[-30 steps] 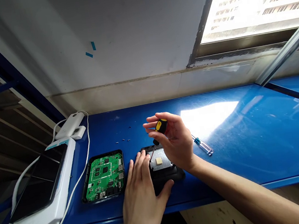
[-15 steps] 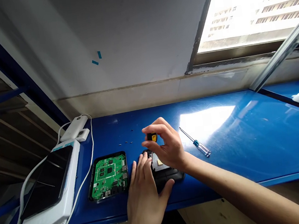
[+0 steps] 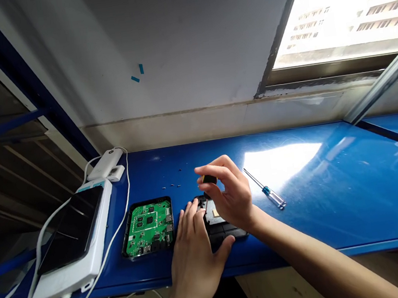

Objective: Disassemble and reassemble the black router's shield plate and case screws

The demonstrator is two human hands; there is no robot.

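2 bare hands are positioned at 1 black housing half [image 3: 229,231], which lies on the blue table [image 3: 336,204] near its front edge. The left hand [image 3: 195,260] rests across the left side of the housing half, fingers extended, thumb spread apart. The right hand [image 3: 230,191] grips the black-and-yellow screwdriver [image 3: 209,179] between thumb and fingers, shaft directed downward beside the left fingertips; tip contact cannot be determined. 1 green circuit board [image 3: 148,226] sits in a black case [image 3: 166,200] to the left. 3 small screws [image 3: 172,185] lie beyond; 1 clear-handled screwdriver [image 3: 273,196] lies to the right.
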